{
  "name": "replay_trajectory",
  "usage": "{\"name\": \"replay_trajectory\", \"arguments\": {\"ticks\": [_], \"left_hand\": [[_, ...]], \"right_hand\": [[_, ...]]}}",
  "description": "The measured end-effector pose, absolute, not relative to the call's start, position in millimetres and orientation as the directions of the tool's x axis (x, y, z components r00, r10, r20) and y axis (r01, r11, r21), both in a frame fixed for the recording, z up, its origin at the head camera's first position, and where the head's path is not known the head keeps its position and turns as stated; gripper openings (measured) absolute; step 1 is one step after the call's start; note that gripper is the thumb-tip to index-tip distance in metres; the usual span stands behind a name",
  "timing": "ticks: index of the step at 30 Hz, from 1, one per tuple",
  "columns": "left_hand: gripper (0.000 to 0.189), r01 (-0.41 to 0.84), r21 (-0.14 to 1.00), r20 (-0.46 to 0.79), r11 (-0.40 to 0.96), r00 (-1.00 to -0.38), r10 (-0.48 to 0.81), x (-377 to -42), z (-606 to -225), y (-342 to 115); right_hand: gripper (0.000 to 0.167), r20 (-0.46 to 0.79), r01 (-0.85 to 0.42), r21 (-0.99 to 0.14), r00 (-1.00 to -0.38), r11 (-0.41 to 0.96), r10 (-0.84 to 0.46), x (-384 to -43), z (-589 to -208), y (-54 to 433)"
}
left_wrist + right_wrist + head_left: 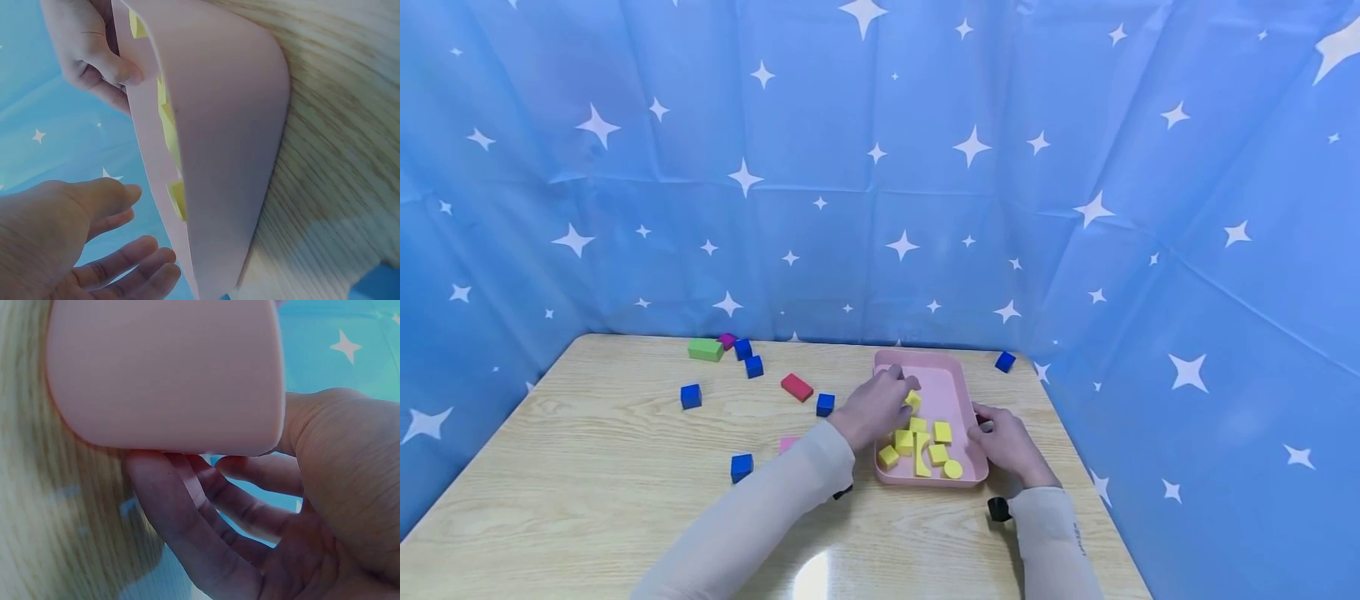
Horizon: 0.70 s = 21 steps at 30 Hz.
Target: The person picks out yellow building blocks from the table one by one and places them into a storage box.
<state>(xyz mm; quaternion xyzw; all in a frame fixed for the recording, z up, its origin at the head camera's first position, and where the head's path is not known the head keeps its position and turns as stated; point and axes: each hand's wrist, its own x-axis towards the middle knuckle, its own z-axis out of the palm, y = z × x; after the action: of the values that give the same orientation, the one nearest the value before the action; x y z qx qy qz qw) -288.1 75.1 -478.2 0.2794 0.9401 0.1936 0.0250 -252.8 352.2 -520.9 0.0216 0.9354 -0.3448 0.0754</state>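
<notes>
A pink tray (pixel 951 375) lies on the table with several yellow blocks (pixel 942 432) grouped mostly in its near half. Over the tray's left side reaches my left hand (pixel 877 406). Its thumb and fingers stand apart in the left wrist view, with no object visible between them. One yellow block (pixel 913 399) is right beside those fingers in the head view. At the tray's right wall, my right hand (pixel 1006 443) grips the edge, thumb over the rim and fingers against the outer side, as the right wrist view shows (pixel 212 512).
Left of the tray are several blue cubes (pixel 691 396), a red block (pixel 797 387), a green block (pixel 705 349) and a magenta block (pixel 727 340). A pink piece (pixel 787 443) is partly hidden by the left sleeve. Another blue cube (pixel 1005 362) sits near the back right corner.
</notes>
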Motion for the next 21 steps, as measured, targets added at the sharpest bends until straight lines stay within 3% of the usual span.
{"name": "replay_trajectory", "arguments": {"ticks": [12, 21], "left_hand": [[0.043, 0.549, 0.311, 0.145, 0.776, -0.834, 0.532, -286.2, -482.7, 43.0], [0.045, 0.541, 0.353, 0.185, 0.764, -0.84, 0.509, -281.8, -491.3, 0.3]], "right_hand": [[0.062, -0.173, 0.109, -0.641, -0.985, 0.76, -0.005, -251.9, -519.8, 353.0], [0.063, -0.179, 0.115, -0.645, -0.984, 0.756, -0.003, -252.2, -519.6, 350.9]]}}
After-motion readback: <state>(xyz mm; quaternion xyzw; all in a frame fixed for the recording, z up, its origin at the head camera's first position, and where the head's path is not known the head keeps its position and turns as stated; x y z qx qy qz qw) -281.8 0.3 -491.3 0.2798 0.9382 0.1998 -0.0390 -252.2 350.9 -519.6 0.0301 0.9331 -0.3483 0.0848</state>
